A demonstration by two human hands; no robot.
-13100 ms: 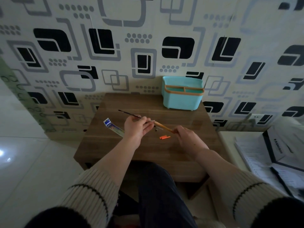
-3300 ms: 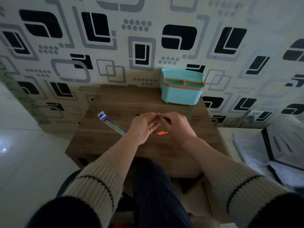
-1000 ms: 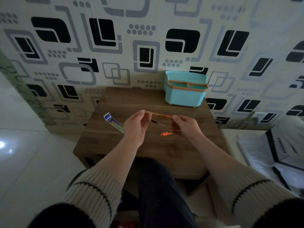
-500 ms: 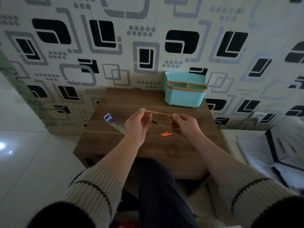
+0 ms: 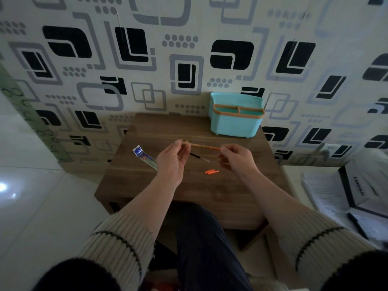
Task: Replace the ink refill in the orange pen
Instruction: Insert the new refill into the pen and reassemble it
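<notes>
1. A person sits at a small wooden tabletop (image 5: 147, 131) set against a patterned wall, both hands raised just above it.
2. The orange pen (image 5: 201, 145) is held level in the air between the hands, above the middle of the tabletop.
3. The left hand (image 5: 172, 162) pinches the pen's left end with fingertips closed on it; the right hand (image 5: 235, 158) pinches the right end the same way.
4. A thin dark ink refill (image 5: 199, 157) lies on the tabletop just below the pen, between the hands.
5. A small orange pen part (image 5: 211, 171), perhaps a cap or end piece, lies near it, on the near side.
6. A refill packet (image 5: 144, 157) lies left of the left hand; a teal organiser (image 5: 237, 122) stands at the far right, holding nothing visible.
7. Judgement: one refill is out and the pen remains partly apart. Whether the new refill is inside cannot be told; refitting the orange part seems left.
</notes>
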